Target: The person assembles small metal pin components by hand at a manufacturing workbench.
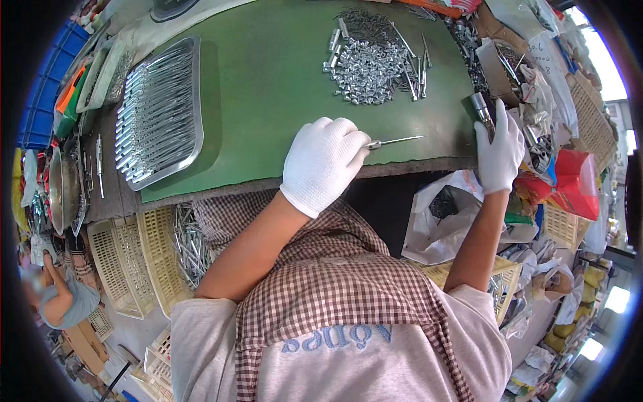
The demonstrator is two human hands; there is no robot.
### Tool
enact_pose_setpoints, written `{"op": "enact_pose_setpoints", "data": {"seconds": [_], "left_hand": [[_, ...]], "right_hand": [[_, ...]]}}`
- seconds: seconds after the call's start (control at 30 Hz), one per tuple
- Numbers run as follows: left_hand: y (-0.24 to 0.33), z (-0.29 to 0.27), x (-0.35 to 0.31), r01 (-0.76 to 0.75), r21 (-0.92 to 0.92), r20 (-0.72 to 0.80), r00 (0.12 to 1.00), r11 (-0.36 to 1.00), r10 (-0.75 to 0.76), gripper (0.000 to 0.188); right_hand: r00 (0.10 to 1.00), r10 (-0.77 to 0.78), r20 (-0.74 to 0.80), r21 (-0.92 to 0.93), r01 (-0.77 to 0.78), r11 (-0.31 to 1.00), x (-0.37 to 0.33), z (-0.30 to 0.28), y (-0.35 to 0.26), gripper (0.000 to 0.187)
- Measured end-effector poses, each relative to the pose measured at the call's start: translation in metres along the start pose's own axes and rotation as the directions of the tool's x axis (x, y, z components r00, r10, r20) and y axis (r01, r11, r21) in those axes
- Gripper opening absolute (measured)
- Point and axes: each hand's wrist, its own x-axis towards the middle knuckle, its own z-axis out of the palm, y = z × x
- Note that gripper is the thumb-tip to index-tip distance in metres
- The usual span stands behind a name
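My left hand (325,161), in a white knit glove, is closed round the thick end of a slim metal tool with a long pointed tip (402,139), which points right above the bench's front edge. At the bench's right edge, my gloved right hand (501,155) has its thumb and forefinger on either side of a chrome cylindrical tool (479,105); its lower part runs into the grip and is hidden. Beyond the left hand lies a heap of small silver metal caps (368,74), with thin dark pins (365,25) behind it and several long metal rods (423,70) beside it.
A metal tray (199,120) of neatly lined-up silver rods lies left on the green bench top (268,80). Boxes and bags of parts crowd the right, with a red bag (569,184). Plastic crates (120,261) stand below the bench. Another person (67,298) sits far left.
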Motion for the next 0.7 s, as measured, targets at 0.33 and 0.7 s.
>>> {"op": "enact_pose_setpoints", "data": {"seconds": [0.33, 0.7], "left_hand": [[-0.001, 0.000, -0.003, 0.021, 0.001, -0.002, 1.000, 1.000, -0.021, 0.010], [0.000, 0.004, -0.002, 0.037, -0.007, -0.016, 0.999, 0.999, -0.037, 0.010]], "right_hand": [[0.869, -0.319, 0.378, 0.523, 0.084, 0.848, -0.034, -0.060, -0.093, 0.068], [0.975, -0.010, 0.223, 0.714, -0.157, 0.682, -0.050, -0.058, -0.113, 0.070]]}}
